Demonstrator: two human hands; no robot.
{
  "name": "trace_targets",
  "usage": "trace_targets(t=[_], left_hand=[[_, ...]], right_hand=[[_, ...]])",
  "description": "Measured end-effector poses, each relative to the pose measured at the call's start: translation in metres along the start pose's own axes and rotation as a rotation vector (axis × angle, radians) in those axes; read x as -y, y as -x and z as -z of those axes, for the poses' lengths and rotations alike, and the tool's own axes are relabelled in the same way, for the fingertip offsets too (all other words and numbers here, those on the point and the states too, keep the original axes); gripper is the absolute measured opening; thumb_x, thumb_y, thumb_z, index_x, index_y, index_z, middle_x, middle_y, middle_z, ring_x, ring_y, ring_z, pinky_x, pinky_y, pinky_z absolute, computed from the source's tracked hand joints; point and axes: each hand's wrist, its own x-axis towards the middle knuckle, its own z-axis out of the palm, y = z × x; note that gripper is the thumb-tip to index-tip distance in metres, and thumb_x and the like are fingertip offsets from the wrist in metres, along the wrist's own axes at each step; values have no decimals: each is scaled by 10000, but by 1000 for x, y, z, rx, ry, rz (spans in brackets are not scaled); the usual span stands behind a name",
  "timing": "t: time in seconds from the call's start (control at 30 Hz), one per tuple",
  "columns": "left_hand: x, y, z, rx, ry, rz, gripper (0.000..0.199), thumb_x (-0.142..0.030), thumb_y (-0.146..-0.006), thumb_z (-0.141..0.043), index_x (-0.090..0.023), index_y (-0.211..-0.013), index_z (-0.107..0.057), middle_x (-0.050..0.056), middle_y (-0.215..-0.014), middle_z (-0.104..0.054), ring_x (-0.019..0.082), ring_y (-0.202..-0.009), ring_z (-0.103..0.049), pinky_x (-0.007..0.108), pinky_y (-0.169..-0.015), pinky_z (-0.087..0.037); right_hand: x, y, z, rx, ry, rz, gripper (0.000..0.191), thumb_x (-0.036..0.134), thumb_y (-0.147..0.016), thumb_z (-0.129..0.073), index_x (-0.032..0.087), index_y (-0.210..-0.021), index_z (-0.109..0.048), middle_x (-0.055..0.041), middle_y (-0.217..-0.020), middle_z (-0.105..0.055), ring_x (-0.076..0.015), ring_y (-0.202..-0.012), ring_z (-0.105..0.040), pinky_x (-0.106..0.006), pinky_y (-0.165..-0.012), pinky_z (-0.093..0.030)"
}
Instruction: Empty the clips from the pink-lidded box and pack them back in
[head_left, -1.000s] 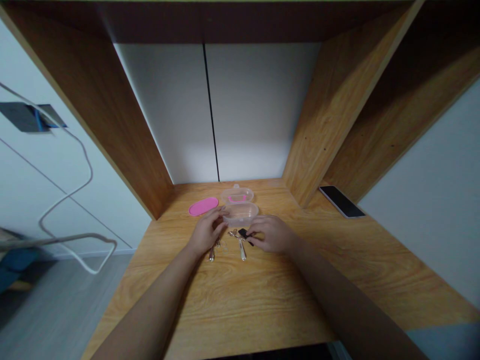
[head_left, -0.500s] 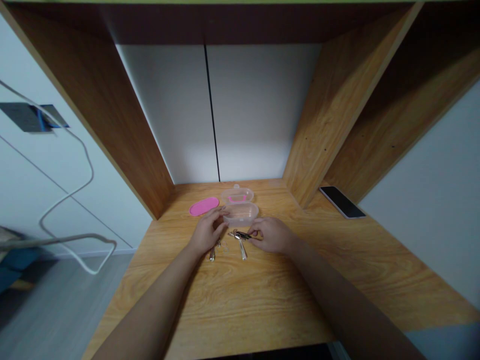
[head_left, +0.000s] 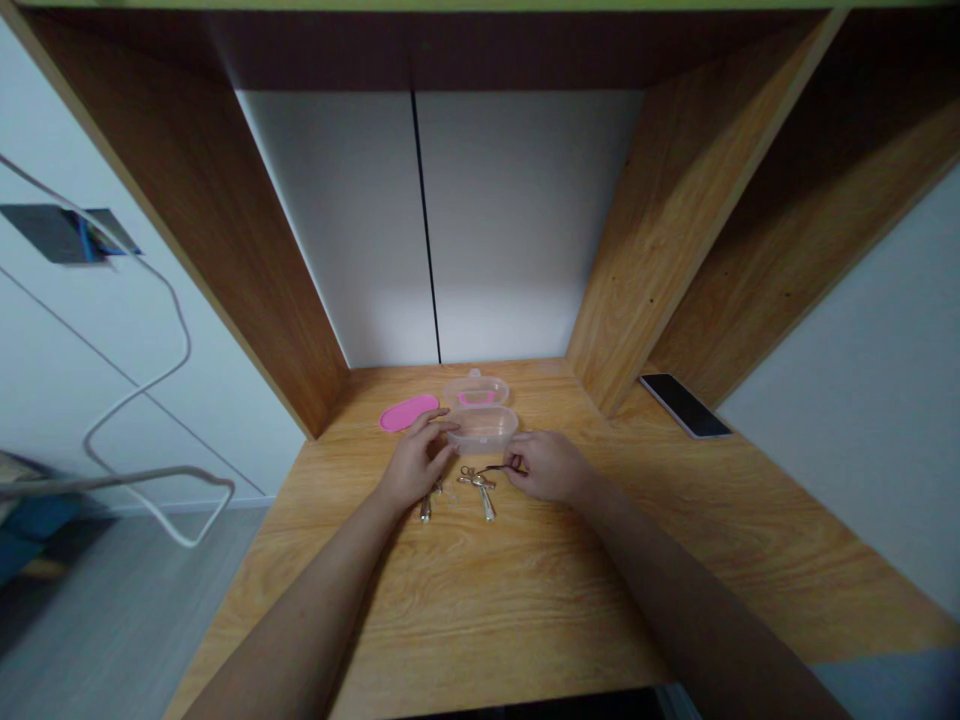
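Note:
My left hand (head_left: 415,465) curls around the left end of a clear plastic oval box (head_left: 482,428) and holds it. A second clear box part (head_left: 476,392) with a pink rim sits just behind, and a pink oval lid (head_left: 409,414) lies to its left. My right hand (head_left: 547,468) pinches a thin dark strip (head_left: 499,468) running to a bunch of small silver keys (head_left: 478,488). Another small silver key (head_left: 426,506) lies below my left hand, partly hidden by it.
A black smartphone (head_left: 685,405) lies at the right of the wooden desk (head_left: 480,600), below the shelf side panel (head_left: 637,240). Wooden panels flank the desk's back. A white cable (head_left: 150,400) hangs at the left, above the grey floor.
My right hand has drawn the dark strip out to the right, and it now shows as a thin line. My left hand and the box have stayed in place.

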Motion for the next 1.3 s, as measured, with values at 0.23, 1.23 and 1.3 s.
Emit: trace_targets(t=[0.23, 1.23, 1.3], left_hand=[[-5, 1, 2, 2, -5, -9, 233, -241, -898, -641, -224, -1128, -671, 129, -1338, -575, 275, -1320, -533, 471, -1106, -460], [-17, -1, 4, 88, 155, -40, 135, -312, -913, -658, -200, -874, -721, 135, -1318, -616, 275, -1311, -539, 448, -1089, -441], [-17, -1, 4, 91, 159, -36, 136, -309, -920, -647, -198, -882, -716, 135, -1317, -617, 272, -1311, -540, 445, -1089, -441]], right_hand=[[0, 0, -2, -1, -25, -31, 91, 261, -822, -649, 238, -816, -737, 2, -766, -762, -167, -677, -681, -262, -600, -415], [3, -13, -54, -114, -820, -200, 147, 311, -776, -724, 169, -808, -737, 4, -641, -667, -90, -527, -520, -196, -486, -352], [3, -14, -50, -110, -863, -218, 162, 324, -781, -723, 166, -808, -739, -8, -668, -686, -96, -546, -540, -200, -499, -366]])
